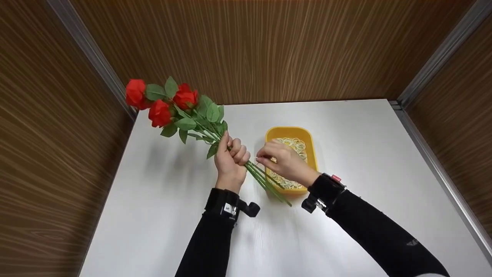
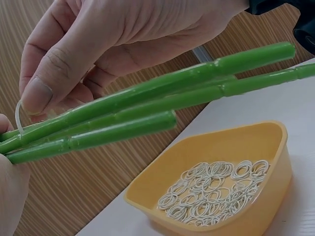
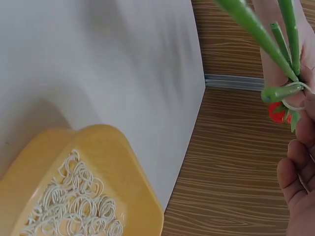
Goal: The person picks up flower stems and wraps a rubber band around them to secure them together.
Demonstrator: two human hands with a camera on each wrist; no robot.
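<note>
Both forearms raised over table [image 1: 161, 215], L hand [image 1: 230, 159] fisted round rose stems [image 1: 265, 181], R hand [image 1: 285, 161] pinching rubber band [image 3: 294, 96] at stems, above yellow tray [image 1: 310, 146].

A bunch of artificial red roses [image 1: 161, 104] slants from the upper left of the head view down toward the centre, three red blooms and green leaves at the top, bare green stems [image 1: 267, 182] fanning out below. The left hand [image 1: 230, 157] grips the stems in a fist at mid-length. A thin white rubber band [image 3: 294, 96] loops around the stems near that grip, pinched by the right hand [image 1: 282, 161]. Just behind, right of centre, a yellow tray [image 1: 312, 148] sits on the white table, holding a heap of pale rubber bands [image 2: 211, 194].
</note>
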